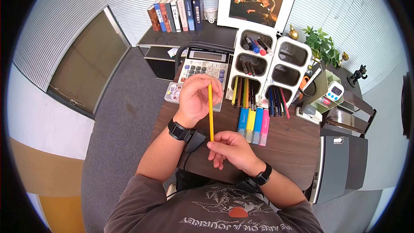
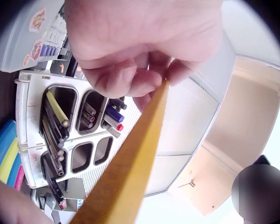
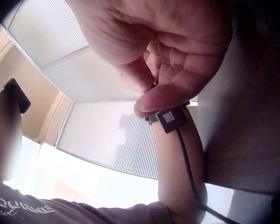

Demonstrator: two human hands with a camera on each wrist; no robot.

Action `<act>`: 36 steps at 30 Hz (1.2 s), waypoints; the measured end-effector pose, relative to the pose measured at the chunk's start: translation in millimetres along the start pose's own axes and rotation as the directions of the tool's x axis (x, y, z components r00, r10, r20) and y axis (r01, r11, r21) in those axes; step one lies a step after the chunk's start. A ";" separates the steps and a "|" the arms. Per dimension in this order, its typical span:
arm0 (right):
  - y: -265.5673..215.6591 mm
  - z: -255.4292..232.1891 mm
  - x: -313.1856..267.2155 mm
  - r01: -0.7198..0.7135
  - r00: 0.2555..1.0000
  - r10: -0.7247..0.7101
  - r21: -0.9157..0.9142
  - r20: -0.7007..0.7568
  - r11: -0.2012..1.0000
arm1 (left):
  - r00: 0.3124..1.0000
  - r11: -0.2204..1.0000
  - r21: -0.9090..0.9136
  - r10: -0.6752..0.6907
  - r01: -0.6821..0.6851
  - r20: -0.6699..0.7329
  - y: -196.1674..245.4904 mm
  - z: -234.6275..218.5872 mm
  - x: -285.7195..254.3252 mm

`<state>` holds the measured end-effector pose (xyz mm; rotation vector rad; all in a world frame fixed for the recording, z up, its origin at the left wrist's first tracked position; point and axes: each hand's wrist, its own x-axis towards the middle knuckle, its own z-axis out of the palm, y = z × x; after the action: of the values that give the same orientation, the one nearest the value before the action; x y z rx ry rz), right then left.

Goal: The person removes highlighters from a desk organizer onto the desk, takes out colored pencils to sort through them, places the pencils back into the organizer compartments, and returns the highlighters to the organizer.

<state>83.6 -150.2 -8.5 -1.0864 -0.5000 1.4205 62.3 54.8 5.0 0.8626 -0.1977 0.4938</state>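
Observation:
A yellow pencil (image 1: 211, 112) is held upright in the head view, raised above the desk. My left hand (image 1: 198, 97) pinches its upper end between thumb and fingers. At the lower end, the thumb and index finger of my right hand (image 1: 233, 149) pinch it. The left wrist view shows the pencil (image 2: 130, 163) large and close, running up into the fingertips of the left hand (image 2: 144, 42). In the right wrist view the curled right hand (image 3: 168, 56) hides almost all of the pencil.
Behind the hands stand a large calculator (image 1: 202, 67) and a white desk organizer (image 1: 269, 67) with pencils and markers in several compartments. Several highlighters (image 1: 253, 125) lie in front of it on the brown desk (image 1: 289, 146). A stapler (image 1: 308, 114) is to the right.

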 end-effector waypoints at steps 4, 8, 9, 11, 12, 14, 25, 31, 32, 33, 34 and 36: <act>-1.5 1.4 -1.1 -0.008 1.000 0.008 -0.004 -0.012 1.000 | 1.000 1.000 0.029 0.001 -0.001 0.006 1.0 0.4 -0.2; -0.7 1.4 -0.7 -0.015 1.000 0.015 0.003 -0.017 1.000 | 1.000 0.999 0.031 0.008 -0.008 0.001 -0.6 -0.6 0.1; -0.1 1.1 -0.4 -0.014 1.000 0.014 0.003 -0.017 1.000 | 1.000 1.000 0.029 0.003 -0.003 0.000 -0.1 -0.2 0.2; 1.0 0.4 0.1 -0.016 1.000 0.016 -0.003 -0.017 1.000 | 1.000 1.000 0.027 -0.001 0.001 0.000 0.2 0.0 0.3; 0.6 0.7 0.0 -0.015 1.000 0.015 -0.004 -0.017 1.000 | 1.000 1.000 0.020 -0.002 0.002 0.003 0.1 -0.3 0.3; -0.1 0.7 -0.3 -0.010 1.000 0.009 -0.013 -0.015 1.000 | 1.000 1.000 0.015 -0.002 0.002 0.008 -0.3 -0.7 0.3; 4.0 -4.4 0.8 -0.016 0.999 0.014 0.059 0.042 0.998 | 1.000 1.000 -0.013 -0.010 0.010 0.006 -0.8 -2.9 0.4; 4.5 -6.4 0.7 -0.036 0.998 0.030 0.100 0.062 0.994 | 1.000 1.000 -0.007 -0.012 0.012 0.003 -1.6 -6.2 -0.2; 4.8 -6.9 0.9 -0.038 0.998 0.031 0.113 0.063 0.993 | 1.000 1.000 -0.007 -0.012 0.012 0.004 -2.0 -6.5 -0.4; 4.4 -7.0 0.7 -0.037 0.998 0.030 0.112 0.063 0.993 | 1.000 1.000 -0.007 -0.009 0.009 -0.009 -2.3 -6.8 -0.7; 4.0 -7.3 0.5 -0.040 0.997 0.032 0.134 0.066 0.990 | 1.000 1.000 -0.008 -0.006 0.006 -0.021 -2.4 -6.9 -0.5; 4.2 -7.9 0.1 -0.045 0.997 0.034 0.155 0.069 0.987 | 1.000 1.000 0.003 -0.006 0.006 -0.029 -2.6 -7.1 -0.9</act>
<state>87.9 -153.3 -15.7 -0.9303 -0.4081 1.5081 62.6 58.5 -1.6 0.8586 -0.1679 0.5005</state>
